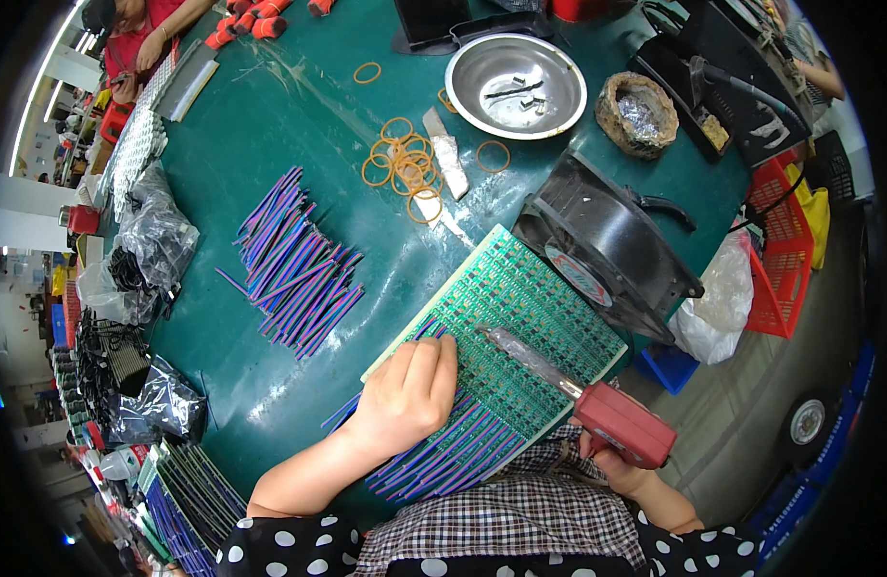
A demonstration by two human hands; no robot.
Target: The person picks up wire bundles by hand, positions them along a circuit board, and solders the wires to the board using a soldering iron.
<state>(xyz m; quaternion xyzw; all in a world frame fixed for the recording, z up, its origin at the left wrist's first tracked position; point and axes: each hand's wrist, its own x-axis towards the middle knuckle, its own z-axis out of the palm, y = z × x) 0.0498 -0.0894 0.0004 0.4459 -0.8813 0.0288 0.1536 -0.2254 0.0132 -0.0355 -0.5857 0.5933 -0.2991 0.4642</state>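
A person seen from above works at a green surface [270,125]. A green circuit panel [520,317] lies tilted at the lower middle. The left hand [405,389], fingers curled together, presses down on the panel's near left corner, on the purple-and-green wires [443,452] that run off its lower edge. The right hand [612,462], at five o'clock from the panel, is closed round the red grip of a soldering iron [578,389]; its metal tip points to ten o'clock and rests on the panel just beside the left thumb.

By the look of it, the work is partly done: a row of wires already sits along the panel's near edge, while most of the panel toward one o'clock is bare. A large loose pile of wires [294,264] waits at ten o'clock from the panel.

At twelve o'clock lie orange rubber bands [400,163], and beyond them a steel bowl [516,87] with small metal bits. A black fan [597,245] stands at two o'clock, touching the panel's far corner.

Packages: crumpled clear-and-black plastic bags [160,231] at nine o'clock along the surface's left edge, a whitish bag [722,298] at three o'clock, a red basket [785,250] beyond it, and a blue bin [670,365] on the floor. No labels can be made out at this size.
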